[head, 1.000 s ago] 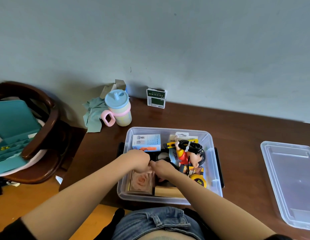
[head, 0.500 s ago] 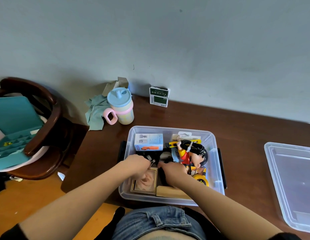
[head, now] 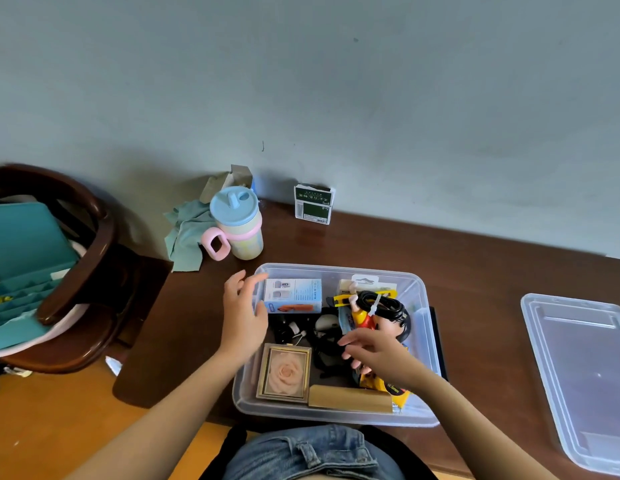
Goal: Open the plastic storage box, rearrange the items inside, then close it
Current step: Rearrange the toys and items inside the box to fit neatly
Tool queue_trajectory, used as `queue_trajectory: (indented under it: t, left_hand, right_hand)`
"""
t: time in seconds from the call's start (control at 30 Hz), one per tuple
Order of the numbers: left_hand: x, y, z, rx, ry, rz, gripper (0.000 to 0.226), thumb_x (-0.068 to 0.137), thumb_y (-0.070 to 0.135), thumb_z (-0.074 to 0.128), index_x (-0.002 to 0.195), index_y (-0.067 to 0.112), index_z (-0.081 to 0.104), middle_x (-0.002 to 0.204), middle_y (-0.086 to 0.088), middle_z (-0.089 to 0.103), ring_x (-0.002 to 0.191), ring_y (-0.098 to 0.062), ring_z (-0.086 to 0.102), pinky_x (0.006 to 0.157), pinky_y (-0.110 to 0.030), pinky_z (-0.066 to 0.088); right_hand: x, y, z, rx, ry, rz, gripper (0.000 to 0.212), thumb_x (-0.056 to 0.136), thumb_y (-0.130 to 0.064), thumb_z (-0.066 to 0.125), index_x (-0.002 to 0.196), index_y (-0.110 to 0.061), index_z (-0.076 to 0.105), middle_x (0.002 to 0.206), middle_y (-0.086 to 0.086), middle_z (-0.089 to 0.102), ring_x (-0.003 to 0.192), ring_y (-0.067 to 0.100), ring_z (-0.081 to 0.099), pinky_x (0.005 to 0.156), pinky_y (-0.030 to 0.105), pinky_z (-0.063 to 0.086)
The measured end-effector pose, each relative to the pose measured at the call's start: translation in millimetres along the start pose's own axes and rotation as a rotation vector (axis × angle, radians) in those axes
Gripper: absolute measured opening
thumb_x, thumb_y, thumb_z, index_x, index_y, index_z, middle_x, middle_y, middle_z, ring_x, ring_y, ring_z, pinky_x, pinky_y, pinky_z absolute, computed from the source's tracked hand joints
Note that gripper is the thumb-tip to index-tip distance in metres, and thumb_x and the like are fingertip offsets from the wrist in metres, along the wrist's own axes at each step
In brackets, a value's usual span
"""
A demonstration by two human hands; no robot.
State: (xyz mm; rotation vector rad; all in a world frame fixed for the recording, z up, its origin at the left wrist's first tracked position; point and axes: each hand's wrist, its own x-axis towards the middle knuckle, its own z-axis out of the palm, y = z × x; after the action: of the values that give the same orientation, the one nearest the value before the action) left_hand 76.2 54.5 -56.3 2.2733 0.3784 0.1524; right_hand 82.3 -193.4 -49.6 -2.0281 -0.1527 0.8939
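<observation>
Already the box sat open on the desk just in front of the person, its lid lying well apart to the right. Both hands hovered over it, loose and holding nothing: the left hand beside the white carton, the right hand above the black cables near the doll. A rose frame lay flat at the near left. Opening looked done, the rearranging seemed under way, and closing remained.
</observation>
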Motion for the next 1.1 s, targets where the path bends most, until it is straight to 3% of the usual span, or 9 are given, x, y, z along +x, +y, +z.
queue_trajectory:
  t: [0.1, 0.37, 0.43, 0.5, 0.63, 0.73, 0.87, 1.0, 1.1]
  left_hand:
    - [7.1, -4.3, 2.4, -0.063, -0.007, 0.047, 0.051, 0.082, -0.018, 0.050, 0.119, 0.016, 0.058, 0.129, -0.008, 0.041, 0.123, -0.017, 0.041, 0.092, 0.007, 0.022]
    - [27.0, 0.4, 10.0, -0.098, -0.033, 0.059, 0.053, 0.083, -0.019, 0.048, 0.127, 0.008, 0.057, 0.130, -0.013, 0.046, 0.122, -0.021, 0.046, 0.093, 0.004, 0.024]
    - [26.9, 2.1, 10.7, -0.091, -0.055, 0.053, 0.052, 0.084, -0.018, 0.048, 0.128, 0.009, 0.056, 0.131, -0.013, 0.045, 0.123, -0.022, 0.045, 0.096, -0.002, 0.025]
    - [25.3, 3.7, 10.0, -0.045, -0.052, 0.059, 0.052, 0.084, -0.017, 0.049, 0.128, 0.009, 0.056, 0.131, -0.014, 0.043, 0.125, -0.025, 0.043, 0.100, -0.010, 0.027]
    - [16.3, 22.1, 9.7, 0.117, 0.134, 0.340, 0.038, 0.075, -0.015, 0.057, 0.104, 0.008, 0.067, 0.113, -0.011, 0.052, 0.109, -0.021, 0.049, 0.097, -0.025, 0.036]
    - [4.0, 49.6, 19.0, -0.029, -0.214, 0.424, 0.022, 0.085, -0.002, 0.058, 0.092, 0.017, 0.068, 0.091, 0.007, 0.061, 0.079, -0.003, 0.055, 0.073, -0.017, 0.044]
    - [-8.9, 70.1, 59.3, 0.091, -0.892, 0.088, 0.021, 0.095, 0.022, 0.053, 0.106, 0.018, 0.070, 0.098, 0.005, 0.070, 0.078, -0.005, 0.063, 0.074, -0.019, 0.046]
    - [-13.0, 76.6, 99.6, 0.210, -1.000, -0.189, 0.029, 0.092, 0.030, 0.060, 0.109, 0.007, 0.058, 0.102, -0.012, 0.069, 0.083, -0.017, 0.061, 0.072, -0.027, 0.044]
    - [-16.4, 75.4, 117.8, 0.293, -0.962, -0.184, 0.050, 0.083, 0.038, 0.069, 0.121, 0.008, 0.056, 0.113, -0.014, 0.066, 0.095, -0.024, 0.064, 0.072, -0.029, 0.046]
  right_hand:
    - [-6.1, -2.6, -15.8, 0.011, 0.088, -0.040, 0.016, 0.096, -0.018, 0.051, 0.098, -0.026, 0.065, 0.087, -0.005, 0.070, 0.074, 0.007, 0.065, 0.064, 0.018, 0.053]
    - [-16.0, -1.7, -40.7, -0.702, 0.382, 0.101, 0.036, 0.099, -0.025, 0.038, 0.073, -0.011, 0.059, 0.064, 0.008, 0.056, 0.054, 0.026, 0.047, 0.056, 0.036, 0.048]
    - [-20.9, -1.5, -37.8, -0.807, 0.384, 0.130, 0.026, 0.098, -0.020, 0.035, 0.099, -0.021, 0.061, 0.062, 0.002, 0.050, 0.050, 0.019, 0.039, 0.044, 0.029, 0.035]
    - [-24.9, -1.1, -33.5, -0.910, 0.343, 0.108, 0.054, 0.090, -0.007, 0.037, 0.134, -0.039, 0.040, 0.067, -0.002, 0.052, 0.055, 0.018, 0.046, 0.042, 0.026, 0.029]
    - [-29.8, 5.5, -31.2, -0.854, 0.357, 0.147, 0.041, 0.091, -0.013, 0.042, 0.127, -0.029, 0.052, 0.078, -0.002, 0.065, 0.070, 0.020, 0.064, 0.055, 0.029, 0.047]
    - [-28.4, 10.1, -29.4, -0.763, 0.328, 0.114, 0.042, 0.089, -0.013, 0.040, 0.127, -0.026, 0.052, 0.078, -0.001, 0.067, 0.068, 0.020, 0.064, 0.058, 0.032, 0.051]
    - [-25.8, 12.2, -25.5, -0.708, 0.372, 0.054, 0.058, 0.090, -0.013, 0.038, 0.142, -0.039, 0.033, 0.083, -0.010, 0.066, 0.062, 0.014, 0.059, 0.050, 0.028, 0.045]
    - [-24.5, 11.3, -19.2, -0.785, 0.355, 0.070, 0.024, 0.096, -0.018, 0.037, 0.087, -0.019, 0.058, 0.088, 0.000, 0.065, 0.073, 0.022, 0.058, 0.051, 0.030, 0.039]
    - [-25.6, 16.7, -17.2, -0.809, 0.369, -0.027, 0.024, 0.098, -0.019, 0.038, 0.087, -0.013, 0.058, 0.091, 0.000, 0.062, 0.073, 0.024, 0.057, 0.058, 0.034, 0.045]
